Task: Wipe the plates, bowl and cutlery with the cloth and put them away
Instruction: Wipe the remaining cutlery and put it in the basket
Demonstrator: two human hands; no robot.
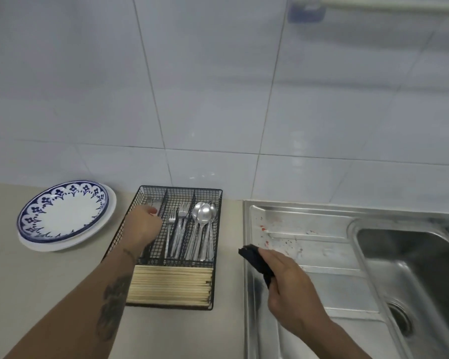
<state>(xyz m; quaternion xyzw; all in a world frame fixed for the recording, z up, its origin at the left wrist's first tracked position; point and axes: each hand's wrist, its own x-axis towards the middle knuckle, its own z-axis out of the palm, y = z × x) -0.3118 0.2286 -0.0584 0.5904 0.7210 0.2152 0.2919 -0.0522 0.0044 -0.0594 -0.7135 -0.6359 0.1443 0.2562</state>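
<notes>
Plates (pixel 62 216) lie stacked at the left of the table (pixel 49 281), near the tiled wall (pixel 218 86): a blue-patterned plate (pixel 65 212) sits on top of a plain white plate (pixel 70 243), whose rim shows beneath it at the front and right. Stainless steel sink (pixel 373 268) occupies the right side; its drainboard (pixel 309 242) carries red and dark specks, and the basin with its drain lies further right. Black wire cutlery tray (pixel 215 255) stands on the table between the plates and the sink, just beside the plates. Its front compartment holds pale chopsticks (pixel 169 286) laid crosswise. Of the three rear compartments, the middle one holds forks (pixel 176 229) and the right one holds spoons (pixel 204 226), all with heads toward the wall. Left hand (pixel 144 225) reaches into the left rear compartment with fingers curled downward; a metal item (pixel 154 203) shows just beyond the fingers, but whether the hand grips it cannot be told. The forearm bears tattoos. Right hand (pixel 283 281) is above the near edge of the drainboard, fingers closed around a dark cloth (pixel 257 260), which protrudes from the fist toward the tray.
</notes>
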